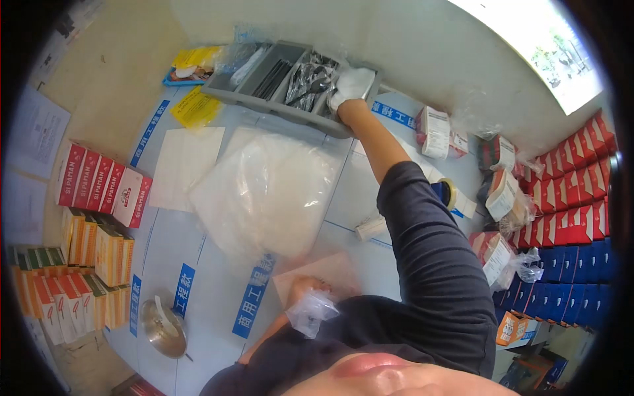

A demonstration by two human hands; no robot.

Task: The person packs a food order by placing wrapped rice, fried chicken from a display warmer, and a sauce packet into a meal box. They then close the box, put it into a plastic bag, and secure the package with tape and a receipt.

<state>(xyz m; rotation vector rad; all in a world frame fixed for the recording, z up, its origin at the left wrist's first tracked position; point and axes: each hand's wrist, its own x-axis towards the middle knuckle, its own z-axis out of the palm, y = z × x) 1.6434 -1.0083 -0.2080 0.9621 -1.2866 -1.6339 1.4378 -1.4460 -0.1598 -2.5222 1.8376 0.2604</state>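
At the top of the frame, the right grip [352,109] reaches into the end slot of the grey tray [264,107], against the white bundle [354,84] lying there. I cannot tell from my end whether it is spread or pinching, since the fingertips are hidden. The slots keep black sticks [271,79] apart from wrapped spoons [312,82], presumably so each kind can be found without rummaging. At lower centre of the frame, I see the left grip [304,288] low and close to the body, over the pink sheet [328,264], with a clear bag [312,314] right up against it. Film and blur mask the fingers, so I cannot say whether they pinch that bag. Mid-frame, the plastic pile [284,191] lies flat on the counter [214,284], probably laid centrally to suit either side's reach.
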